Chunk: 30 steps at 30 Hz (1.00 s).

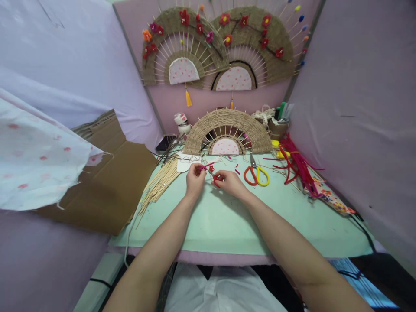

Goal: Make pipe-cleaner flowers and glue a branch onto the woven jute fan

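Midway between the left and right edges of the desk [221, 229], toward its far edge, the left hand [194, 177] pinches a magenta fuzzy stem [209, 164] between thumb and forefinger, seemingly to steady so thin and bendy a piece. The right hand [230, 182] has its fingers curled about the red handle of small scissors [216, 181], their grey blades slanting toward the stem; whether they are parted is too small to tell. The hands sit close together, probably for fine control. A small red flower [211, 168] shows just beyond the blades. Larger scissors [253, 162], with red and yellow loops, lie to the right, handles toward the near edge, perhaps for easy reach. At the far edge a half-round fan [224, 116] stands upright, its coarse, cord-like weave crossed by slim ribs around a dotted cloth centre. Straight, pale sticks [162, 177] lie in a sheaf by the left edge; a plush-looking bundle of red stems [300, 167] spreads near the far right corner.
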Motion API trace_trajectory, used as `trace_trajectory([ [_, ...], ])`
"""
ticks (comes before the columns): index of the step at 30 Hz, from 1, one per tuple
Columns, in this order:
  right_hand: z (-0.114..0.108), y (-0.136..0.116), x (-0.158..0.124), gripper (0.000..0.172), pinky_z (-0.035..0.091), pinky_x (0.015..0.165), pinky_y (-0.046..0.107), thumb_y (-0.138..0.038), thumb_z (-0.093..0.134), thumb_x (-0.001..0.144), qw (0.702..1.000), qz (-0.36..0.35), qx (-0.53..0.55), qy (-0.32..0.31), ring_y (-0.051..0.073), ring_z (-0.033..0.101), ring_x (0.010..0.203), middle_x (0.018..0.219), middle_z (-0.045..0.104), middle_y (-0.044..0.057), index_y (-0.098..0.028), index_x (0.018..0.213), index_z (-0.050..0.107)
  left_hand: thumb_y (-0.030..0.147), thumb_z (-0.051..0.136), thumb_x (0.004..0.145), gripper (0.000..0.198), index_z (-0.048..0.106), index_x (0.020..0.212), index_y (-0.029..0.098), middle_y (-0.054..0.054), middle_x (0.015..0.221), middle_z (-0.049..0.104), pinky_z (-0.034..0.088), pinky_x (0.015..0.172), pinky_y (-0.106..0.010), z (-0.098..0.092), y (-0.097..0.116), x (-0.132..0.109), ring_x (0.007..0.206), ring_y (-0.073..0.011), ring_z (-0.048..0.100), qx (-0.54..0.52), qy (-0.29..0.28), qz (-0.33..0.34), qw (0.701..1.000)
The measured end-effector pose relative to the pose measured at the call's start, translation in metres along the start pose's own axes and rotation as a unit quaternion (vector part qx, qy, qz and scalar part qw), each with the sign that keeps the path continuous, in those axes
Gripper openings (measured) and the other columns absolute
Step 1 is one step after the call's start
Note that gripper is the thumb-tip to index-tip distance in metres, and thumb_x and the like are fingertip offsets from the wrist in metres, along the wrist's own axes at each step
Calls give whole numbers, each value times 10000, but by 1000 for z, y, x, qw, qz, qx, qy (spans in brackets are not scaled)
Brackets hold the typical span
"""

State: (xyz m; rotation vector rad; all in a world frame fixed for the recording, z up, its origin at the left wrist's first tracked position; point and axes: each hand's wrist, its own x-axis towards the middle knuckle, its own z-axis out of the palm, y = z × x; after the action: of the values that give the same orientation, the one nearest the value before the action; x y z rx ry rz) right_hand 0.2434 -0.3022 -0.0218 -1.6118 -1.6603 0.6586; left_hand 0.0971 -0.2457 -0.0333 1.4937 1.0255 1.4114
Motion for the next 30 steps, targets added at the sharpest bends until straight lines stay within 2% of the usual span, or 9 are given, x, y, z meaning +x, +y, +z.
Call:
trace_trajectory([
  [5,0,-3,-1,187,382,580,217,-298,635,707,999,10,38,-7,112,550,575,632,661,-16,-191,853,683,165,566,695,153,529,839,204,12,757,564,416,664,-228,0,5,0,678,-112,546,-20,10,-8,1000],
  [10,0,-7,-2,258,397,580,224,-375,663,690,997,17,69,3,115,539,569,638,650,-10,-189,869,672,194,562,709,134,530,839,200,12,731,570,418,634,-223,-1,9,1,662,-106,552,-76,-11,-21,997],
  [18,0,-7,-2,308,383,561,215,-423,645,709,997,-11,69,15,115,516,574,630,616,-19,-189,909,648,214,635,642,173,545,787,181,31,697,562,437,672,-225,2,17,-1,634,-77,537,-202,-53,-130,969],
  [30,2,-4,-1,264,339,529,213,-413,642,714,996,-34,87,-6,98,451,531,601,588,-38,-181,838,621,194,727,563,215,609,734,136,12,678,608,448,648,-198,0,18,2,621,-68,554,-266,-35,-183,946],
])
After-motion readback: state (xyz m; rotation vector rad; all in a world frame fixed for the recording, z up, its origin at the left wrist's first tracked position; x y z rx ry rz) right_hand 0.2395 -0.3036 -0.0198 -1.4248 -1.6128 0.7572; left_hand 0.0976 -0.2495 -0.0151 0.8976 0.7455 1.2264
